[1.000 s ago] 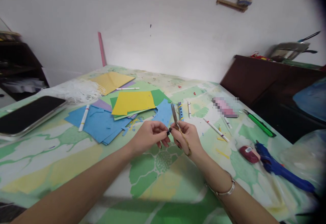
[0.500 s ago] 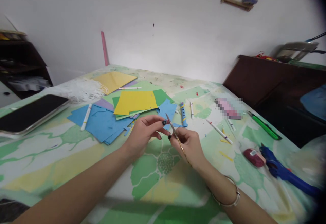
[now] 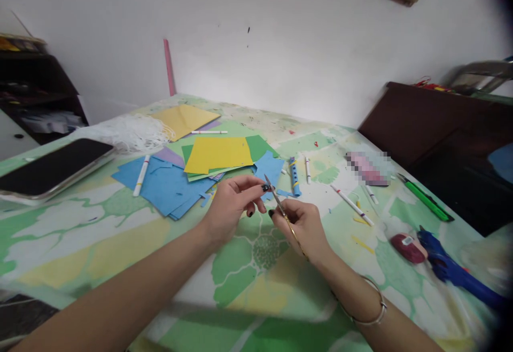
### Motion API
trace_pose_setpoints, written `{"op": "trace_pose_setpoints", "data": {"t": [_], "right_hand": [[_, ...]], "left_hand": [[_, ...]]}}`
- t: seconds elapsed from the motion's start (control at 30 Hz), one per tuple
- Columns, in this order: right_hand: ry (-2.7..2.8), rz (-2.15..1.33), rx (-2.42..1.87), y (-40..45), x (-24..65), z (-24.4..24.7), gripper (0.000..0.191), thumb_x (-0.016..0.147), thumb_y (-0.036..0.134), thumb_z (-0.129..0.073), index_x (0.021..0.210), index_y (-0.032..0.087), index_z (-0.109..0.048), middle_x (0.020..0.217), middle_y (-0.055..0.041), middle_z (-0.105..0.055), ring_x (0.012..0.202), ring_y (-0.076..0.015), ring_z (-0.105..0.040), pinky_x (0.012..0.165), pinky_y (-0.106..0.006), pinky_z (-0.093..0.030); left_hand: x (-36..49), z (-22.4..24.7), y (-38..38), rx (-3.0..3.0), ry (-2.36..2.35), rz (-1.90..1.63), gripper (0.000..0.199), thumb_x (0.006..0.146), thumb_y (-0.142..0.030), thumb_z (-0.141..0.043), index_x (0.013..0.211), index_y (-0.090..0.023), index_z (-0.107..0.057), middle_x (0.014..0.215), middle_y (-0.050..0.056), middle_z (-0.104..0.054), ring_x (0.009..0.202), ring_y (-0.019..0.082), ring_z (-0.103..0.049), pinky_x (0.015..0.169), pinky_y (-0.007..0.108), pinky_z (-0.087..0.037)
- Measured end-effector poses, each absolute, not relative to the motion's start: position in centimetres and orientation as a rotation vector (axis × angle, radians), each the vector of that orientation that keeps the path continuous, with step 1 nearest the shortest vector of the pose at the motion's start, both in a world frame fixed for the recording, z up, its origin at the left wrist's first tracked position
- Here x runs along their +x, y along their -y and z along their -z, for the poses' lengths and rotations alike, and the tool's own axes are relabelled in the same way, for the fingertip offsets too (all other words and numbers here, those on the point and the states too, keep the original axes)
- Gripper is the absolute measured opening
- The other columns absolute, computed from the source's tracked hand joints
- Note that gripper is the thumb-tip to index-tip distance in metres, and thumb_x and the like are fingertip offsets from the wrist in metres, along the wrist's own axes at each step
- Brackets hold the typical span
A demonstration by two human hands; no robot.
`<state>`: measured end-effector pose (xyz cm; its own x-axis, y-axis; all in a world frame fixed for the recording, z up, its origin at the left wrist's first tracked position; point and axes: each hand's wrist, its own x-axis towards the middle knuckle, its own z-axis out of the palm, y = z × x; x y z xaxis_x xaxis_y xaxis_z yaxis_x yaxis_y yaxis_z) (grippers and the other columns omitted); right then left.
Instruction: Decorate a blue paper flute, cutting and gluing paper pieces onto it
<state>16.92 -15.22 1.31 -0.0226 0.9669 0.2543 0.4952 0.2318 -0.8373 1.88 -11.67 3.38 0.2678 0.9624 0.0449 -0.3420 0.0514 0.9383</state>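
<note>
My right hand (image 3: 308, 229) is closed around small gold-handled scissors (image 3: 287, 216), whose blades point up and to the left. My left hand (image 3: 232, 202) is in a pinch, thumb and forefinger at the blade tips. Whatever it pinches is too small to make out. Behind the fingers lie a blue paper piece (image 3: 269, 167) and a rolled blue paper tube (image 3: 294, 177) with yellow bands and dark dots. To the left, blue sheets (image 3: 168, 194) are stacked beside a yellow sheet (image 3: 220, 154) on green paper.
A phone (image 3: 56, 167), white cord (image 3: 134, 134) and white markers (image 3: 141, 176) lie on the left. On the right are another marker (image 3: 351, 205), a green cutter knife (image 3: 425, 198), a dark red object (image 3: 409, 248) and a blue glue gun (image 3: 452, 269). Yellow scraps (image 3: 363, 244) lie nearby.
The camera view has shifted slightly, moving the scene to the right in the picture. My left fingertips have come closer to the scissor tips. The scissors are still in my right hand.
</note>
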Motion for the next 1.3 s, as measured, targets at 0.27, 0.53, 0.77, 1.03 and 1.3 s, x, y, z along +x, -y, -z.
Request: {"op": "trace_pose_setpoints", "data": {"t": [0.27, 0.53, 0.77, 1.03, 1.3], "right_hand": [[1.630, -0.789, -1.380, 15.21, 16.77, -1.80, 0.025, 0.068, 0.027, -0.053, 0.050, 0.018, -0.038, 0.049, 0.0059, -0.027, 0.047, -0.0069, -0.024, 0.043, -0.022, -0.018], [1.619, -0.804, -1.360, 15.32, 16.74, -1.98, 0.027, 0.068, 0.026, -0.054, 0.048, 0.018, -0.037, 0.048, 0.0060, -0.025, 0.046, -0.0066, -0.023, 0.042, -0.022, -0.017], [1.636, -0.790, -1.364, 15.18, 16.79, -1.93, 0.026, 0.068, 0.025, -0.054, 0.048, 0.018, -0.038, 0.048, 0.0058, -0.026, 0.046, -0.0067, -0.023, 0.042, -0.022, -0.017], [1.655, -0.748, -1.360, 15.17, 16.88, -1.85, 0.028, 0.068, 0.024, -0.053, 0.047, 0.018, -0.035, 0.048, 0.0058, -0.024, 0.047, -0.0067, -0.021, 0.042, -0.022, -0.017], [1.671, -0.705, -1.390, 15.08, 16.88, -1.75, 0.029, 0.068, 0.025, -0.054, 0.047, 0.018, -0.036, 0.048, 0.0057, -0.025, 0.047, -0.0069, -0.023, 0.043, -0.022, -0.018]], "left_hand": [[1.94, -3.40, 11.66, 1.071, -0.765, -1.204, 0.006, 0.069, -0.017, -0.065, 0.074, -0.012, -0.064, 0.052, -0.002, -0.059, 0.044, 0.007, -0.055, 0.039, 0.015, -0.032], [1.89, -3.39, 11.78, 1.116, -0.788, -1.182, 0.007, 0.071, -0.017, -0.064, 0.075, -0.012, -0.064, 0.050, -0.001, -0.059, 0.044, 0.008, -0.055, 0.039, 0.015, -0.033], [1.90, -3.39, 11.63, 1.132, -0.816, -1.171, 0.008, 0.071, -0.019, -0.065, 0.076, -0.012, -0.065, 0.047, 0.000, -0.059, 0.043, 0.008, -0.053, 0.040, 0.015, -0.032], [1.86, -3.49, 11.73, 1.131, -0.839, -1.159, 0.010, 0.070, -0.020, -0.065, 0.076, -0.012, -0.066, 0.047, 0.000, -0.059, 0.043, 0.008, -0.051, 0.041, 0.017, -0.032], [1.85, -3.23, 11.64, 1.152, -0.846, -1.165, 0.010, 0.071, -0.020, -0.064, 0.077, -0.013, -0.065, 0.046, 0.000, -0.060, 0.042, 0.007, -0.050, 0.040, 0.016, -0.031]]}}
